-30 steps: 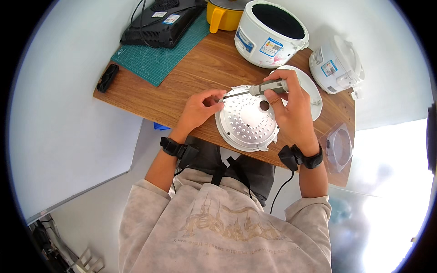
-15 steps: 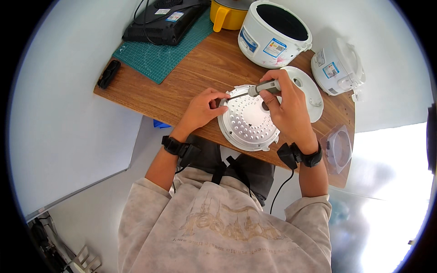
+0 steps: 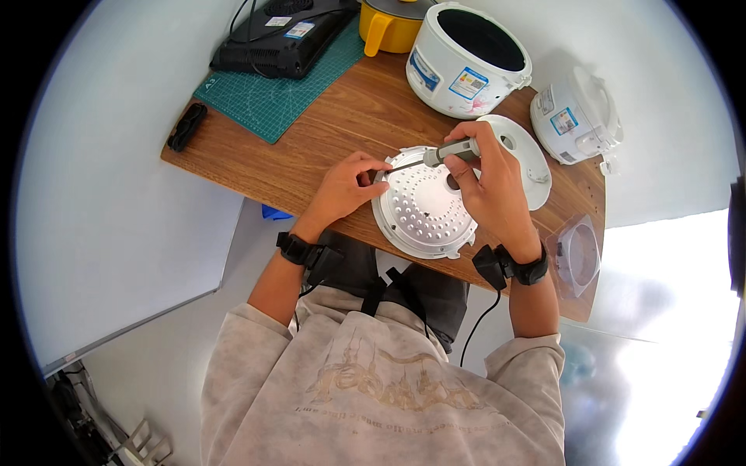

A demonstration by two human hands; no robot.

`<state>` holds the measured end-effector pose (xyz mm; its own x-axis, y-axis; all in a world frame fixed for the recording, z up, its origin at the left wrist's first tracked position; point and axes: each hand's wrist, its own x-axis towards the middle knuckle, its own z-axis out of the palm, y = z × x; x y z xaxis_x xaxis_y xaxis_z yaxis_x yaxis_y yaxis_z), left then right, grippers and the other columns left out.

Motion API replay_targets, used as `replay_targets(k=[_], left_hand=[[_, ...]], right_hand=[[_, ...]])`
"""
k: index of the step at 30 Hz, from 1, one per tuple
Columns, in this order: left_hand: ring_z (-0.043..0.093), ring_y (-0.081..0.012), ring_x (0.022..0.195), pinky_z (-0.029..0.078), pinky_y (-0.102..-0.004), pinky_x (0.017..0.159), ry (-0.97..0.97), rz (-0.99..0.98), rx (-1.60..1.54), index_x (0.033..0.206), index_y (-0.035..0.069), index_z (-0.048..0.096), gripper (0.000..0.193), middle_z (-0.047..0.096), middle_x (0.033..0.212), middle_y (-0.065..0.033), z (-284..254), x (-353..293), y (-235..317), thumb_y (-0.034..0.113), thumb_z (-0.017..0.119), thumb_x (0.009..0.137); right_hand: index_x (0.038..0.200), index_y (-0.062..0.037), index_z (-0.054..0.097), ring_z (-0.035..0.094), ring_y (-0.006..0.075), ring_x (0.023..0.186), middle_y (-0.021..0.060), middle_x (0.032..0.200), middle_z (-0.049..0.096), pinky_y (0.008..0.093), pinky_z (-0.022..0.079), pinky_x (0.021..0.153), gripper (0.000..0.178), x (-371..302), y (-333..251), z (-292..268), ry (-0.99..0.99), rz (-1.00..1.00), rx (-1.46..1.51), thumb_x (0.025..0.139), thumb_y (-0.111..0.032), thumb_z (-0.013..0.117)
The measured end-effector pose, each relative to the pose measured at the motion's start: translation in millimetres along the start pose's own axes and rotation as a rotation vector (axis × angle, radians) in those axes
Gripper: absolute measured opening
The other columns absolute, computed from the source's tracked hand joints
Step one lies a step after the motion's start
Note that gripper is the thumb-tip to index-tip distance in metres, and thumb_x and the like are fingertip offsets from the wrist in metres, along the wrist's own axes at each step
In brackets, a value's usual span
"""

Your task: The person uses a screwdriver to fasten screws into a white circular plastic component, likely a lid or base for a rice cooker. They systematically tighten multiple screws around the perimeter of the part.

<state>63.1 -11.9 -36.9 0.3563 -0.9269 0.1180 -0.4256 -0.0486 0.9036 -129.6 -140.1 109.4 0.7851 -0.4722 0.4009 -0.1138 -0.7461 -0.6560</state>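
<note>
A round rice cooker lid [image 3: 426, 221] with a dimpled silvery face lies at the table's front edge. My right hand [image 3: 497, 182] is wrapped round the grey handle of a screwdriver [image 3: 452, 151], held at a low slant. Its thin shaft points left, the tip at the lid's upper left rim. There my left hand [image 3: 347, 186] steadies the lid, the index finger beside the tip and the thumb lower on the rim. The fingers hide what lies under the tip. Small dark spots, perhaps screws, show on the lid's face.
Beyond the lid lie a white oval cover [image 3: 536, 175], a white rice cooker body [image 3: 435, 89] and a smaller white cooker [image 3: 579, 124]. A clear plastic container [image 3: 579, 260] sits at right. Far left are a green cutting mat [image 3: 260, 105], a black appliance [image 3: 268, 50] and a black case [image 3: 186, 128].
Almost nothing differs. Both hands, the screwdriver and the lid keep their places, with only a very slight shift of my right hand.
</note>
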Motion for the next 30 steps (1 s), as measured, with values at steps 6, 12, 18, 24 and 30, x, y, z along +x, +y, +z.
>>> replay_targets(k=[6,12,18,24,30], left_hand=[[0.057,-0.0128,0.078,0.050,-0.0269,0.073,-0.007,-0.003,0.017,0.119,0.011,0.075,0.033,0.062,0.100,-0.0020,0.3,0.9,2.2,0.017,0.078,0.088],[0.061,-0.0151,0.082,0.051,-0.0280,0.074,0.046,0.030,-0.009,0.117,0.010,0.076,0.025,0.066,0.102,-0.0049,3.1,2.0,-3.7,0.014,0.071,0.094],[0.066,-0.0176,0.084,0.052,-0.0291,0.076,0.049,-0.014,0.018,0.112,0.008,0.077,0.021,0.073,0.102,-0.0081,2.7,6.9,0.7,0.015,0.069,0.095],[0.067,-0.0173,0.084,0.053,-0.0286,0.077,0.055,-0.022,0.010,0.111,0.006,0.077,0.020,0.075,0.103,-0.0082,4.0,8.2,0.1,0.015,0.069,0.095],[0.068,-0.0174,0.084,0.054,-0.0287,0.077,0.053,-0.018,-0.018,0.111,0.003,0.076,0.020,0.075,0.104,-0.0090,4.4,8.8,0.4,0.014,0.070,0.095]], right_hand=[[0.113,-0.0042,0.054,0.070,0.0367,0.081,0.0193,0.093,0.069,0.0387,0.054,0.070,0.027,-1.5,4.3,-1.6,0.004,-0.001,-0.003,0.090,0.003,0.068],[0.112,-0.0044,0.054,0.069,0.0380,0.081,0.0188,0.092,0.068,0.0399,0.053,0.070,0.027,-0.9,2.9,-0.6,0.004,-0.002,-0.013,0.090,0.002,0.068],[0.113,-0.0050,0.053,0.068,0.0399,0.085,0.0185,0.098,0.067,0.0423,0.053,0.071,0.029,0.6,0.6,0.4,-0.057,0.017,-0.012,0.090,0.002,0.069],[0.114,-0.0047,0.051,0.066,0.0408,0.089,0.0167,0.105,0.066,0.0437,0.053,0.070,0.032,3.0,-2.9,3.9,-0.054,-0.132,-0.068,0.088,0.004,0.068],[0.116,-0.0042,0.049,0.065,0.0397,0.087,0.0173,0.110,0.065,0.0432,0.052,0.070,0.035,11.3,-5.9,0.3,-0.137,-0.203,-0.075,0.088,0.004,0.068]])
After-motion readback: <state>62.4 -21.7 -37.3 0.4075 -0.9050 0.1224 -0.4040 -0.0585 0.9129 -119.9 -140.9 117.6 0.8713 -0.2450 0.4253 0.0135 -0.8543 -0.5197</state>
